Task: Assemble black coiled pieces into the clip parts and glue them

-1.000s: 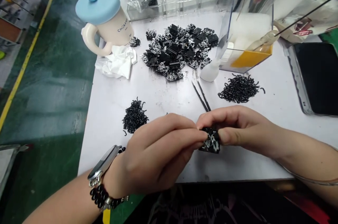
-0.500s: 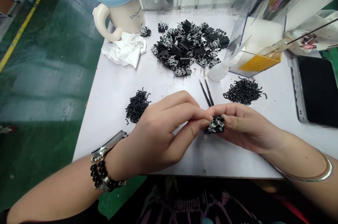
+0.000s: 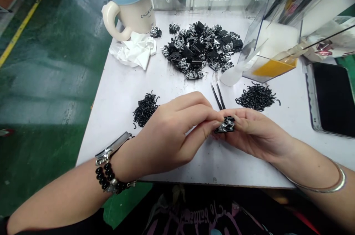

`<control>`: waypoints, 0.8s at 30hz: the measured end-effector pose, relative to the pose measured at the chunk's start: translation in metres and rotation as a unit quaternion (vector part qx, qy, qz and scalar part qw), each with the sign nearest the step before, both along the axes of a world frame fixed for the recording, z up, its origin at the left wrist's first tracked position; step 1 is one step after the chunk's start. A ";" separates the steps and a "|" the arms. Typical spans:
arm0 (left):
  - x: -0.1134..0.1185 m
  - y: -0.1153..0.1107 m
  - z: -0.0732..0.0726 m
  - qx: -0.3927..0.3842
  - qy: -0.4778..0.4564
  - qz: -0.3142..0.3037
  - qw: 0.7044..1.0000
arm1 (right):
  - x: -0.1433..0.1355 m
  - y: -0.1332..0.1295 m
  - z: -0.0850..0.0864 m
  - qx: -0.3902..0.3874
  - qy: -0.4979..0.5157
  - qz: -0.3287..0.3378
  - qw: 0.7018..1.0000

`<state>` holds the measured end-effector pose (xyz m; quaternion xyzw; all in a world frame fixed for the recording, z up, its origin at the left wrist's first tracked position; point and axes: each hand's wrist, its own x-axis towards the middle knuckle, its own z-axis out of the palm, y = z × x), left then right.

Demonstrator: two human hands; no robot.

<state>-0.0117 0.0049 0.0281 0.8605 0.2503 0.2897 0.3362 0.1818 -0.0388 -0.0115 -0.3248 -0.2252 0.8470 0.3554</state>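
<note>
A small black part with silvery metal pieces [image 3: 226, 124] is between both hands near the table's front edge. My left hand [image 3: 172, 135] pinches its left side with thumb and forefinger. Closed on its right side is my right hand [image 3: 256, 131], with the thumb on top. Black tweezers [image 3: 218, 96] lie just behind the fingertips. Similar black and silver parts form a large pile [image 3: 196, 50] farther back. One heap of small black curved pieces [image 3: 145, 109] lies beside my left hand, and another heap [image 3: 257, 96] sits behind my right hand.
A cream mug [image 3: 135, 13] with a blue lid stands at the back left by a crumpled tissue [image 3: 135, 50]. At the right are a clear holder with a yellow panel [image 3: 274, 68] and a phone [image 3: 332, 98]. A clear compartment tray [image 3: 202, 4] spans the back.
The held part and the fingertips sit slightly higher in the view, and the part looks tilted a little differently. Both hands keep their grip. The table scene has shifted slightly right.
</note>
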 end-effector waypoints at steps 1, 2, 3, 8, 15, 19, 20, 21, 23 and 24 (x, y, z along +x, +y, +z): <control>0.000 0.000 0.000 0.002 -0.002 -0.002 1.000 | 0.000 0.000 0.000 -0.004 0.000 -0.003 1.000; 0.000 0.000 0.000 0.004 -0.005 -0.005 1.000 | 0.000 0.000 0.000 -0.007 0.004 -0.005 1.000; 0.000 0.000 0.001 0.007 -0.009 -0.006 1.000 | -0.001 -0.001 0.000 -0.007 0.011 -0.008 1.000; 0.003 -0.003 -0.002 0.016 -0.024 0.014 0.999 | -0.005 -0.002 0.003 -0.006 0.052 -0.024 0.998; 0.008 -0.003 -0.012 0.004 -0.019 0.054 0.998 | -0.013 -0.006 0.001 -0.006 0.060 -0.039 0.997; 0.008 -0.003 -0.013 0.004 -0.007 0.071 0.997 | -0.015 -0.008 -0.001 -0.005 0.050 -0.056 0.997; 0.008 -0.004 -0.013 0.007 -0.004 0.074 0.997 | -0.015 -0.009 -0.001 -0.007 0.047 -0.056 0.997; 0.008 -0.004 -0.014 0.010 -0.003 0.077 0.997 | -0.015 -0.009 -0.001 -0.009 0.043 -0.058 0.997; 0.008 -0.004 -0.014 0.014 0.001 0.079 0.997 | -0.016 -0.011 -0.001 -0.014 0.032 -0.066 0.997; 0.008 -0.004 -0.015 0.013 0.005 0.077 0.997 | -0.016 -0.011 -0.001 -0.017 0.025 -0.069 0.997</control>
